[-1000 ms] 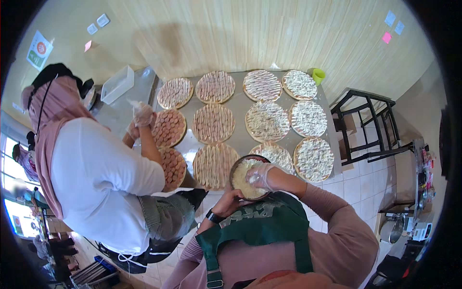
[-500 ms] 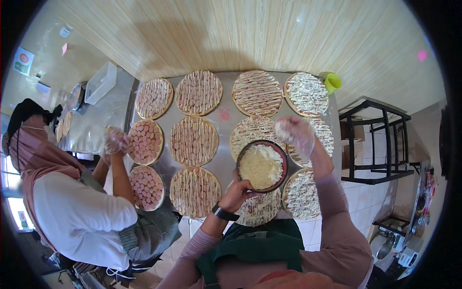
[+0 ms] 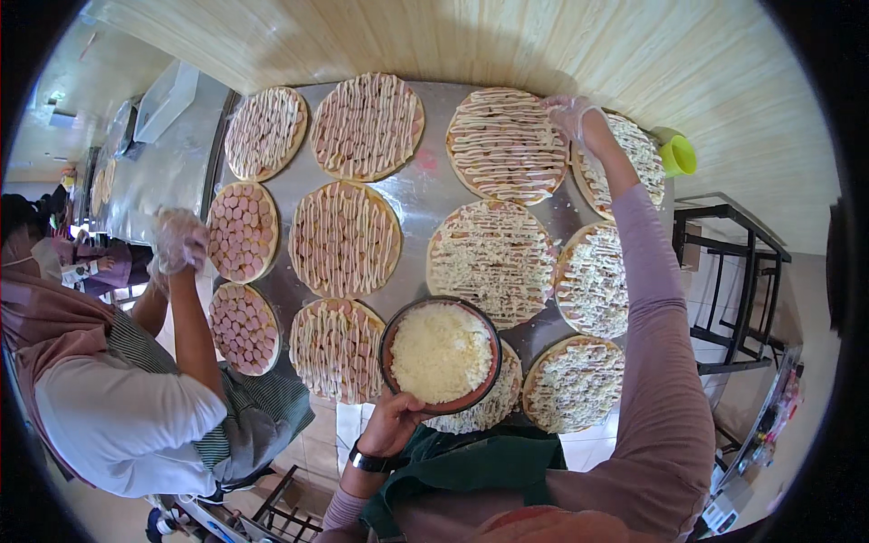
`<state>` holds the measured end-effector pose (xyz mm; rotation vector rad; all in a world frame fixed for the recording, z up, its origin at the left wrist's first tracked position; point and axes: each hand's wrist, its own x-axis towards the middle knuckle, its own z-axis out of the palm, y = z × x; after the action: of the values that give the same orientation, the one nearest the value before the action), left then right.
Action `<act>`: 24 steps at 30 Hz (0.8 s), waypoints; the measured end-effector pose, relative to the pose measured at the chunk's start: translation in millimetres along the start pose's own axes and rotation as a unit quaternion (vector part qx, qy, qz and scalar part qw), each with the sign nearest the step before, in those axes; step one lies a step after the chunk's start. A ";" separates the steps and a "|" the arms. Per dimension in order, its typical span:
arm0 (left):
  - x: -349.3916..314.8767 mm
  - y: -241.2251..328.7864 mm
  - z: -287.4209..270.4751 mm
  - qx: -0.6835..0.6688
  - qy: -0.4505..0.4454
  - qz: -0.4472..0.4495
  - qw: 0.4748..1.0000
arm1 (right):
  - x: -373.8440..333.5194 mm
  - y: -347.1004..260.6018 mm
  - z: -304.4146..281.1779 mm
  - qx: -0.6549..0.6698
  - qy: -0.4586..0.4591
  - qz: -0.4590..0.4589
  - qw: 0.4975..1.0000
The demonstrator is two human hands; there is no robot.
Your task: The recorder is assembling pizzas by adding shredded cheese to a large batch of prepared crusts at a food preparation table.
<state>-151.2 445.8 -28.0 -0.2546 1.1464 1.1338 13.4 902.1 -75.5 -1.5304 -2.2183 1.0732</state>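
My left hand (image 3: pixel 393 423) grips the rim of a round, dark-edged bowl (image 3: pixel 387 355) at its near side. Grated white cheese (image 3: pixel 442 348) fills much of the bowl. My right hand (image 3: pixel 576 122), in a clear plastic glove, reaches over the far row; its fingers are curled and what they hold is hidden. It is at the right edge of a sauce-striped pizza (image 3: pixel 505 145), beside a cheese-covered pizza (image 3: pixel 634 149). Nearer me, another pizza (image 3: pixel 491 258) carries sauce stripes and scattered cheese. The bowl partly covers a cheese-topped pizza (image 3: pixel 489 398) below it.
Several more pizzas lie on the metal table (image 3: pixel 425 118), some with only sausage slices (image 3: pixel 243 233). A co-worker with gloved hands (image 3: pixel 179 240) stands at the left. A lime-green cup (image 3: pixel 679 156) is at the far right corner, near a black metal rack (image 3: pixel 738 281).
My right hand has moved away from me to the far row. The bowl has come nearer and slightly left in my left hand. The view has shifted too.
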 end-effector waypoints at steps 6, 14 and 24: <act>-6.5 -4.4 -13.0 -0.041 0.011 -0.018 0.999 | 28.9 -30.8 10.0 -0.131 -0.009 0.062 0.989; -8.9 -2.5 -24.9 -0.066 0.032 -0.015 0.997 | 57.7 -51.1 52.3 -0.303 -0.033 -0.146 0.941; -15.1 11.0 -22.6 -0.069 0.047 0.003 0.997 | 8.8 -78.2 99.7 -0.534 -0.086 -0.205 0.816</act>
<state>-172.9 427.0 -21.9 -0.4149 1.1532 1.2188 -102.2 852.6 -93.8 -1.0763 -3.3030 -0.3002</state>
